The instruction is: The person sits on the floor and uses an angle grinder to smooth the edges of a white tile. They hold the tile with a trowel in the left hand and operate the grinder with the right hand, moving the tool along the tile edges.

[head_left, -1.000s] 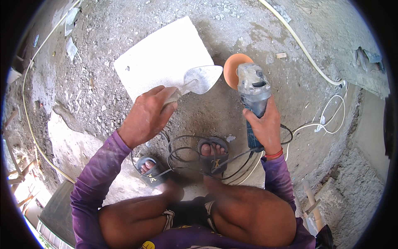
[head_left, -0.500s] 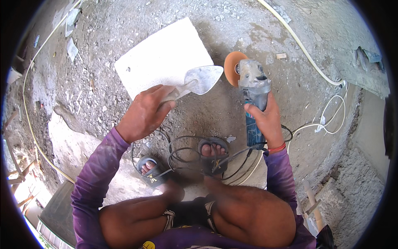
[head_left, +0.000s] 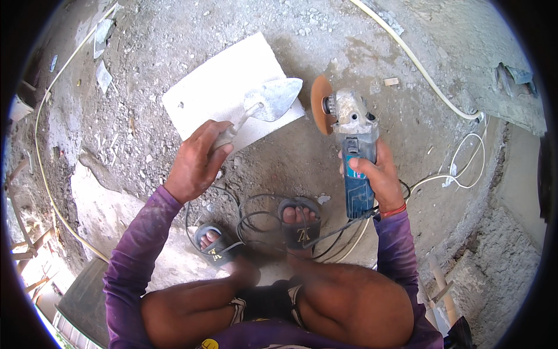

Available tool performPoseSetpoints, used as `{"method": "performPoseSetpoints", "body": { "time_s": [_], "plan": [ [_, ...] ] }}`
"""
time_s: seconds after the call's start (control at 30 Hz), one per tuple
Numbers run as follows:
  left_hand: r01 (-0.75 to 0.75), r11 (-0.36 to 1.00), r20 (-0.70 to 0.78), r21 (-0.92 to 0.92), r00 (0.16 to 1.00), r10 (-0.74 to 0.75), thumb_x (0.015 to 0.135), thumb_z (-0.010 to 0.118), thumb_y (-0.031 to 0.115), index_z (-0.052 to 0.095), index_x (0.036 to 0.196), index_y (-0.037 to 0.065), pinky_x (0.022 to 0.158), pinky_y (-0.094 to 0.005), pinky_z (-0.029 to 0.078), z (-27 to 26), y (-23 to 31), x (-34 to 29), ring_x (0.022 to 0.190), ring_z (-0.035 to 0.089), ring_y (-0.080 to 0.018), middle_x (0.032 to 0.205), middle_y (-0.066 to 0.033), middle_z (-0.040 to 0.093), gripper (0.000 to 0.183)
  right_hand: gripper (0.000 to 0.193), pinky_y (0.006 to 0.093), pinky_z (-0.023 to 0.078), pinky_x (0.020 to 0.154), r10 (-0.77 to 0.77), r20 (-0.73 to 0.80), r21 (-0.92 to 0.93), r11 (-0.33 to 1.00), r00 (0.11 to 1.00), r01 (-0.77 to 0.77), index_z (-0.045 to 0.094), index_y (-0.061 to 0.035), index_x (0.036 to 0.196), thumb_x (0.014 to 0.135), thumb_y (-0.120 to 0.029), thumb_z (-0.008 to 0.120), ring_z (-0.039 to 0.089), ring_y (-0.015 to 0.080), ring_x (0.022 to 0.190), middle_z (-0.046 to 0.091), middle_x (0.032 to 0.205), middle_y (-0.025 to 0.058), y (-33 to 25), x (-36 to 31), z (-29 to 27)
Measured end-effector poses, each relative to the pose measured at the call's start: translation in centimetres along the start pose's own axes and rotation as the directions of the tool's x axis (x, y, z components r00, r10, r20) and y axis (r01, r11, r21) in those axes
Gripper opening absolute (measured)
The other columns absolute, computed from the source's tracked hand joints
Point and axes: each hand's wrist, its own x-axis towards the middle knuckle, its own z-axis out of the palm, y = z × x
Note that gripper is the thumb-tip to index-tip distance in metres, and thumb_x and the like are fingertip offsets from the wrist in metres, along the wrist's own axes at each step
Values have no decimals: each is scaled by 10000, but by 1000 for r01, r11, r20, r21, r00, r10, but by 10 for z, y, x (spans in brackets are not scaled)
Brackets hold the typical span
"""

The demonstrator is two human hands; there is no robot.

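My left hand [head_left: 200, 160] is closed round the handle of a pointing trowel [head_left: 273, 99], whose grey, dusty blade points up and to the right. The blade is held over a white rectangular board [head_left: 218, 81] lying on the ground. In my right hand [head_left: 381, 174] is a blue and grey angle grinder [head_left: 356, 131], gripped by its body with the thumb across the front. Its orange-brown disc [head_left: 320, 104] faces left, a small gap away from the trowel's tip. Whether the disc is spinning, I cannot tell.
A black power cord [head_left: 261, 221] loops round my sandalled feet [head_left: 299, 218]. Pale hoses run along the left [head_left: 40, 145] and upper right [head_left: 401, 43]. A small block [head_left: 391, 81] lies on the rubble-strewn ground, and a concrete wall [head_left: 523, 174] rises at right.
The trowel has shifted left and slightly away from me, widening its gap from the disc. My right hand has turned the grinder, so the disc now shows more edge-on.
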Motion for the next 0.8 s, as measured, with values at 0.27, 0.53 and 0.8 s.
{"method": "performPoseSetpoints", "body": {
  "time_s": [0.27,0.53,0.8],
  "plan": [
    [-8,999,2,-47,1000,8,1113,663,210,597,1389,10,849,-470,589,-2,1,-1,978,733,-391,1186,-221,695,347,634,379,614,871,-25,58,71,997,998,21,546,17,1465,904,-167,776,763,229,941,746,1180,163,-4,-5,4],
    [-28,997,0,-77,1000,28,1125,646,220,601,1391,-7,861,-472,584,-2,0,-1,996,731,-385,1180,-223,696,353,673,362,595,884,-30,88,111,994,996,20,565,10,1468,903,-220,848,748,202,947,738,1157,134,-9,-5,4],
    [-22,996,13,-84,1000,23,1122,645,210,598,1398,-3,849,-466,576,-4,2,-2,981,721,-385,1148,-215,683,352,703,365,596,892,-24,106,84,996,994,15,549,12,1486,900,-229,853,746,201,956,733,1159,130,-12,-5,6]
  ]
}}
